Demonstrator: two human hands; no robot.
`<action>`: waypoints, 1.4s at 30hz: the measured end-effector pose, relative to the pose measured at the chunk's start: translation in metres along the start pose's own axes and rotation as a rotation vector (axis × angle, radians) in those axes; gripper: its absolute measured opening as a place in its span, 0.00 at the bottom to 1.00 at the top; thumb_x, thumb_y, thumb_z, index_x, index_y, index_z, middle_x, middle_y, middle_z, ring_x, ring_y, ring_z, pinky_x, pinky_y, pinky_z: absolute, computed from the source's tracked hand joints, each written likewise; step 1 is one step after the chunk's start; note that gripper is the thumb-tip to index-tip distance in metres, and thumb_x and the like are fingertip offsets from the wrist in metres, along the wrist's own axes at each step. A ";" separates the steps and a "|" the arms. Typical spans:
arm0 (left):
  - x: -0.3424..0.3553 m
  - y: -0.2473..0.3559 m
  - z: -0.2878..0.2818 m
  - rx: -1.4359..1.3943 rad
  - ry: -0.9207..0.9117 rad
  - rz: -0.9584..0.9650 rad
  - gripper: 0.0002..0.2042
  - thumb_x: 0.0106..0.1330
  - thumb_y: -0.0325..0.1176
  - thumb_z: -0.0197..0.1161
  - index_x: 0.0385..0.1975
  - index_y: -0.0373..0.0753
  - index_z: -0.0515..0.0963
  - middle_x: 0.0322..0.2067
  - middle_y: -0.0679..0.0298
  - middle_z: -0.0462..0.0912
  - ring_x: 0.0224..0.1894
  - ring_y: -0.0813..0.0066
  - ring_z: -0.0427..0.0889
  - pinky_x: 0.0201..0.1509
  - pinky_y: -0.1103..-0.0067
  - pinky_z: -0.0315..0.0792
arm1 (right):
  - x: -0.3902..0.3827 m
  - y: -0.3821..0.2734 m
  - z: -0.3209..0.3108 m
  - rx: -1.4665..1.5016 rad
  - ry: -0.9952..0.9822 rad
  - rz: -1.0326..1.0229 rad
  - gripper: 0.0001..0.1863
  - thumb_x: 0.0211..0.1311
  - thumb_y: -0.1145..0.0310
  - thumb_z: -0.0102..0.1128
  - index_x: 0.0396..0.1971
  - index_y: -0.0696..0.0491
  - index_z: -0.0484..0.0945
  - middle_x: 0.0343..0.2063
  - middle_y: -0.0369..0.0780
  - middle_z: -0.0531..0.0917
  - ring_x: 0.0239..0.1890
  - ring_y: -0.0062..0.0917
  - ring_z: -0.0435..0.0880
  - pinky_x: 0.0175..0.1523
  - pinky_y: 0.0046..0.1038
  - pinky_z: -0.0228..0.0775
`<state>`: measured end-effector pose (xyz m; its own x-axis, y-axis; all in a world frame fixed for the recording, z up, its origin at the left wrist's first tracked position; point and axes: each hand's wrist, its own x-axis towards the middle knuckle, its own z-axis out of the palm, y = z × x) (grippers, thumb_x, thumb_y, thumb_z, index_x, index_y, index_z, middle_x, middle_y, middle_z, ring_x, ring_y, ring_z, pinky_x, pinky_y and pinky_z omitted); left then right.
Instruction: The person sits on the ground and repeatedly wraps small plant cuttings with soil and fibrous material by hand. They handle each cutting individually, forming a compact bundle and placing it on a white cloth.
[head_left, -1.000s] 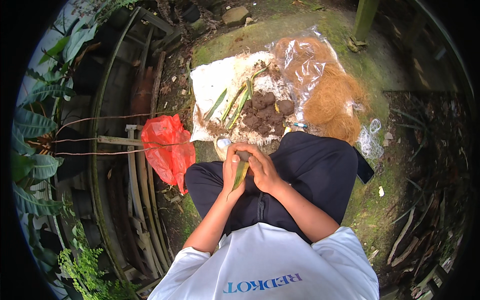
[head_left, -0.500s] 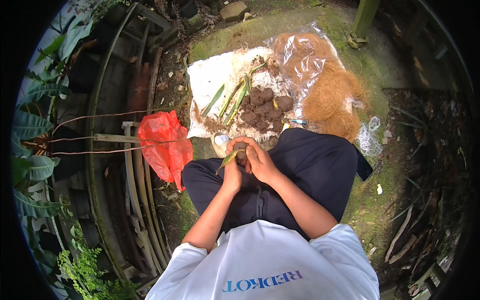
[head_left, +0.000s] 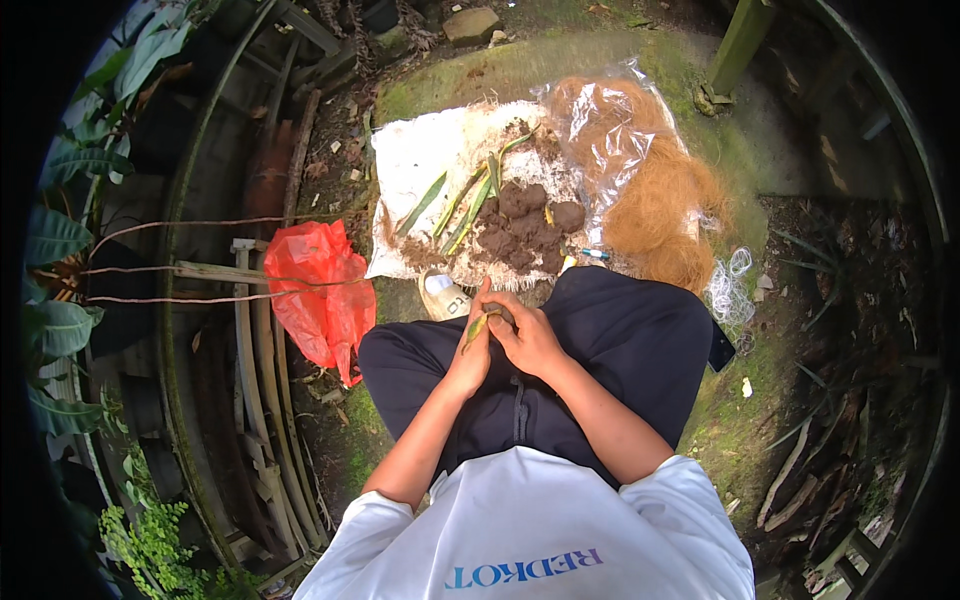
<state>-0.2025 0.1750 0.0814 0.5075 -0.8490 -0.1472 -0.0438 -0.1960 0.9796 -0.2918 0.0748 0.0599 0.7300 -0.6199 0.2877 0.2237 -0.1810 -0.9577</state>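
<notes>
Above my lap, my left hand (head_left: pixel 468 355) and my right hand (head_left: pixel 532 340) are closed together around a small lump of brown mud, mostly hidden by the fingers. From the lump a short yellow-green leaf piece (head_left: pixel 474 332) sticks out over my left hand. In front of my feet lies a white woven sack (head_left: pixel 405 150). On it sit a heap of wet dark mud (head_left: pixel 520 235) and several long green leaves with yellow edges (head_left: pixel 470 215).
Brown coconut-like fibre (head_left: pixel 650 210), partly in a clear plastic bag (head_left: pixel 610 120), lies at the sack's right. White string (head_left: pixel 732 288) and a dark phone (head_left: pixel 721 348) are beside my right knee. A red plastic bag (head_left: pixel 318 300) lies left, near wooden poles (head_left: pixel 265 400).
My hands have shifted around the mud lump, which was in plainer view before. The leaf piece now points more steeply down along my left hand. The camera view has moved slightly.
</notes>
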 end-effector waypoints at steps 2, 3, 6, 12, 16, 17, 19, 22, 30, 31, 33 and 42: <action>0.002 0.008 -0.007 0.037 -0.019 -0.032 0.34 0.79 0.56 0.34 0.76 0.39 0.45 0.69 0.56 0.61 0.69 0.65 0.63 0.73 0.73 0.54 | 0.001 0.001 0.001 0.167 -0.012 0.174 0.20 0.74 0.54 0.51 0.58 0.49 0.71 0.28 0.44 0.82 0.24 0.33 0.82 0.29 0.30 0.71; 0.002 0.015 -0.010 0.057 -0.026 -0.047 0.34 0.79 0.56 0.33 0.76 0.39 0.46 0.69 0.56 0.61 0.69 0.65 0.64 0.72 0.72 0.56 | 0.001 -0.002 0.001 0.311 -0.052 0.372 0.22 0.75 0.51 0.49 0.58 0.49 0.71 0.25 0.42 0.80 0.21 0.28 0.79 0.27 0.27 0.69; 0.004 0.023 -0.018 0.039 0.057 0.072 0.37 0.76 0.61 0.36 0.75 0.38 0.51 0.66 0.53 0.68 0.65 0.63 0.71 0.69 0.69 0.62 | 0.002 -0.004 0.004 0.591 -0.092 0.617 0.29 0.75 0.40 0.38 0.61 0.47 0.67 0.21 0.35 0.74 0.18 0.17 0.70 0.23 0.21 0.61; 0.011 0.020 -0.033 0.613 -0.030 0.423 0.31 0.68 0.48 0.59 0.67 0.40 0.67 0.62 0.49 0.72 0.62 0.46 0.72 0.66 0.62 0.64 | 0.001 0.008 0.001 0.851 -0.166 0.775 0.34 0.71 0.31 0.31 0.47 0.49 0.68 0.21 0.31 0.73 0.17 0.13 0.67 0.20 0.18 0.55; 0.003 0.019 -0.044 0.615 -0.024 0.364 0.29 0.66 0.47 0.62 0.64 0.40 0.71 0.56 0.51 0.79 0.58 0.50 0.76 0.65 0.62 0.66 | 0.002 -0.001 -0.001 0.642 -0.174 0.816 0.30 0.73 0.35 0.37 0.44 0.49 0.70 0.21 0.30 0.71 0.17 0.12 0.64 0.19 0.18 0.53; 0.002 0.020 -0.046 0.620 -0.038 0.375 0.28 0.65 0.46 0.64 0.62 0.40 0.72 0.55 0.51 0.79 0.58 0.51 0.77 0.64 0.62 0.66 | 0.006 -0.005 -0.002 0.625 -0.191 0.817 0.29 0.73 0.36 0.38 0.45 0.49 0.70 0.22 0.31 0.71 0.16 0.12 0.63 0.19 0.18 0.53; 0.000 0.018 -0.051 0.629 -0.066 0.397 0.28 0.62 0.45 0.68 0.59 0.39 0.74 0.54 0.53 0.80 0.57 0.53 0.78 0.63 0.63 0.67 | 0.003 0.000 -0.004 0.609 -0.252 0.814 0.28 0.74 0.37 0.39 0.46 0.50 0.70 0.24 0.31 0.71 0.17 0.11 0.62 0.19 0.18 0.53; -0.001 0.016 -0.055 0.659 -0.080 0.415 0.26 0.57 0.45 0.72 0.53 0.40 0.77 0.52 0.55 0.81 0.55 0.54 0.78 0.60 0.63 0.69 | -0.004 0.013 -0.004 0.568 -0.292 0.826 0.29 0.75 0.39 0.39 0.50 0.51 0.71 0.27 0.31 0.70 0.20 0.11 0.62 0.22 0.17 0.54; -0.011 -0.015 -0.034 0.698 0.084 0.450 0.26 0.55 0.42 0.74 0.52 0.40 0.75 0.51 0.55 0.80 0.55 0.53 0.77 0.59 0.63 0.68 | -0.009 0.000 0.007 0.387 -0.189 0.797 0.30 0.75 0.38 0.36 0.49 0.52 0.72 0.27 0.30 0.69 0.21 0.12 0.62 0.24 0.18 0.55; -0.012 -0.015 -0.034 0.695 0.084 0.422 0.26 0.55 0.42 0.73 0.53 0.40 0.75 0.51 0.55 0.80 0.55 0.52 0.77 0.59 0.63 0.68 | -0.009 0.002 0.005 0.425 -0.211 0.822 0.30 0.75 0.38 0.35 0.46 0.52 0.71 0.25 0.30 0.69 0.20 0.13 0.62 0.24 0.18 0.55; -0.010 -0.008 -0.034 0.694 0.084 0.370 0.26 0.56 0.42 0.73 0.54 0.40 0.75 0.52 0.55 0.80 0.56 0.52 0.77 0.59 0.63 0.68 | -0.007 0.005 -0.002 0.502 -0.257 0.866 0.31 0.75 0.37 0.34 0.41 0.52 0.71 0.22 0.30 0.69 0.16 0.14 0.61 0.23 0.19 0.56; -0.014 0.030 -0.045 0.662 0.023 0.378 0.31 0.53 0.46 0.76 0.55 0.40 0.75 0.53 0.55 0.80 0.56 0.52 0.77 0.60 0.62 0.69 | -0.001 0.001 -0.012 0.534 -0.305 0.704 0.26 0.76 0.43 0.40 0.40 0.52 0.74 0.29 0.33 0.78 0.27 0.17 0.77 0.29 0.21 0.66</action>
<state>-0.1725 0.2028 0.1191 0.3735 -0.9076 0.1918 -0.7212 -0.1540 0.6754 -0.2999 0.0660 0.0591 0.9313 -0.2123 -0.2959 -0.1227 0.5819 -0.8039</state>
